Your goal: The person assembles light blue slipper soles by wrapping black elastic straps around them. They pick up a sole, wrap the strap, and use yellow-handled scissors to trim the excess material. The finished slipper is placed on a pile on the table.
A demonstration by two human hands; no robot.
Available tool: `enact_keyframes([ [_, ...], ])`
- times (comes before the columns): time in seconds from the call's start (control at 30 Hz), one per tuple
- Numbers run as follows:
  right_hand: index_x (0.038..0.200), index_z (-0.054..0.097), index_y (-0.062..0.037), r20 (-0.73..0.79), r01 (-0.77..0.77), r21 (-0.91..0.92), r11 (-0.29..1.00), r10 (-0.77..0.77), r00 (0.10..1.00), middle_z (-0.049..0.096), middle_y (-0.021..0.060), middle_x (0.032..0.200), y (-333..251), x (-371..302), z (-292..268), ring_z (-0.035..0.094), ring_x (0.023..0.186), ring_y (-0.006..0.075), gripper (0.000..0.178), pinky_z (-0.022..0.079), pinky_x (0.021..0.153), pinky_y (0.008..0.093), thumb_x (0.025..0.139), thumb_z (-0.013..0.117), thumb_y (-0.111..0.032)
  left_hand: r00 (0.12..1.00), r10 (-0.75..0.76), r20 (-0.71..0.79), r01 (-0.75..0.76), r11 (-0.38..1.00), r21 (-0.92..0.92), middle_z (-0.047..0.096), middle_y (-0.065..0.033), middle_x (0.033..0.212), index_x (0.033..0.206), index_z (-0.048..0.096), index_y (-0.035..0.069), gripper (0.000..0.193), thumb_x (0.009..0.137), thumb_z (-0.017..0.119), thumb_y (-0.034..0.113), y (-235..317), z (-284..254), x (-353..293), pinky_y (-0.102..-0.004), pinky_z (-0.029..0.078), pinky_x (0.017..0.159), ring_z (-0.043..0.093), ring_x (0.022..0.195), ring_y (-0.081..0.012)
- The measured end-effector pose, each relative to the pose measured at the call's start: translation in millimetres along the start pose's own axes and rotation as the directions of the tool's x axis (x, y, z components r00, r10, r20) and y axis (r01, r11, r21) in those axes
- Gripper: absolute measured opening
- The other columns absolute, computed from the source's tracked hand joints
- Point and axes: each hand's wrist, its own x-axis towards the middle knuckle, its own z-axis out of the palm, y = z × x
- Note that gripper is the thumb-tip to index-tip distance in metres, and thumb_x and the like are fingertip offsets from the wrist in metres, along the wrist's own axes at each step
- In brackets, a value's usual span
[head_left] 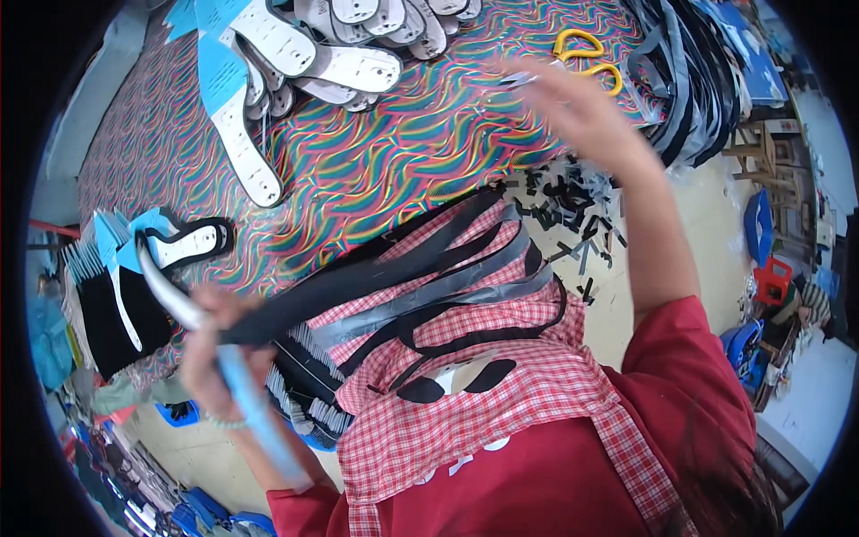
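My left hand (215, 358), blurred, is closed around the end of a black fabric strip (358, 282). A curved white and light-blue piece (170, 300), smeared by motion, also runs through that hand; its kind is unclear. The strip stretches right across my lap beside several black and grey strips (429, 291). My right hand (586, 116) is over the table's right side, fingers blurred but stretched out, with nothing visible in them. Closest to it are yellow-handled scissors (582, 43) lying on the table, their blades partly behind the fingers.
White and light-blue flat pieces (349, 67) are piled on the patterned table (385, 161). More lie on black fabric (134, 309) at the left. A bundle of dark strips (698, 89) hangs at the right edge. Black scraps (573, 201) litter the floor, and a red stool (772, 280) stands farther right.
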Motion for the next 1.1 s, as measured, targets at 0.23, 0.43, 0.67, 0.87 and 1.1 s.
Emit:
enact_keyframes([
  [0.23, 0.137, 0.038, -0.0082, -0.018, -0.132, -0.665, 0.735, 0.161, 0.987, 0.053, 0.0212, 0.116, 79, -17, -64, 0.052, 0.107, 0.0381, 0.065, 0.042, 0.093, 0.0442, 0.075, 0.049, 0.008, 0.997, 0.068, 0.028, -0.047, 0.882, -0.469, 0.051, -0.01, 0.094, 0.111, 0.049, -0.009, 0.024, 0.094, 0.046, 0.008, 17, 27, 44, -0.0227, 0.033, 0.052, 0.038, 0.076, -0.0139],
  [0.43, 0.138, 0.036, -0.0061, -0.044, -0.199, -0.507, 0.839, 0.205, 0.978, 0.057, 0.0155, 0.106, 41, -27, -36, 0.057, 0.099, 0.0276, 0.069, 0.046, 0.087, 0.036, 0.073, 0.056, 0.007, 0.992, 0.003, -0.124, -0.024, 0.984, -0.174, 0.062, -0.0097, 0.09, 0.116, 0.054, 0.002, 0.027, 0.094, 0.054, 0.018, -26, 15, 67, -0.0259, 0.05, 0.063, 0.061, 0.076, -0.0165],
  [0.67, 0.141, 0.033, -0.0077, 0.418, -0.266, 0.465, 0.844, 0.055, 0.907, 0.055, 0.0119, 0.109, -59, -47, 74, 0.058, 0.095, 0.0206, 0.081, 0.046, 0.084, 0.0321, 0.074, 0.077, -0.024, 0.997, -0.044, -0.063, 0.021, 0.944, -0.331, 0.061, -0.0083, 0.099, 0.123, 0.053, 0.002, 0.03, 0.096, 0.051, 0.015, -41, 18, 59, -0.0202, 0.039, 0.048, 0.047, 0.071, -0.0108],
  [0.87, 0.143, 0.029, -0.0063, 0.443, -0.052, 0.354, 0.934, -0.118, 0.889, 0.048, 0.0171, 0.132, -97, -8, 118, 0.052, 0.114, 0.0301, 0.095, 0.041, 0.095, 0.0373, 0.071, 0.077, -0.045, 0.993, -0.096, -0.075, 0.064, 0.933, -0.355, 0.059, -0.0056, 0.084, 0.12, 0.054, 0.008, 0.027, 0.096, 0.053, 0.018, -32, 19, 44, -0.0244, 0.041, 0.048, 0.052, 0.06, -0.0112],
  [1.1, 0.129, 0.053, -0.0091, 0.196, -0.028, 0.126, 0.992, 0.003, 0.981, 0.064, 0.0114, 0.102, -93, -15, 99, 0.062, 0.087, 0.0228, 0.077, 0.049, 0.078, 0.0323, 0.063, 0.085, -0.031, 0.949, 0.022, -0.314, -0.036, 0.999, -0.038, 0.066, -0.0102, 0.09, 0.115, 0.057, 0.002, 0.029, 0.091, 0.06, 0.019, -38, 21, 53, -0.026, 0.052, 0.063, 0.064, 0.074, -0.0152],
])
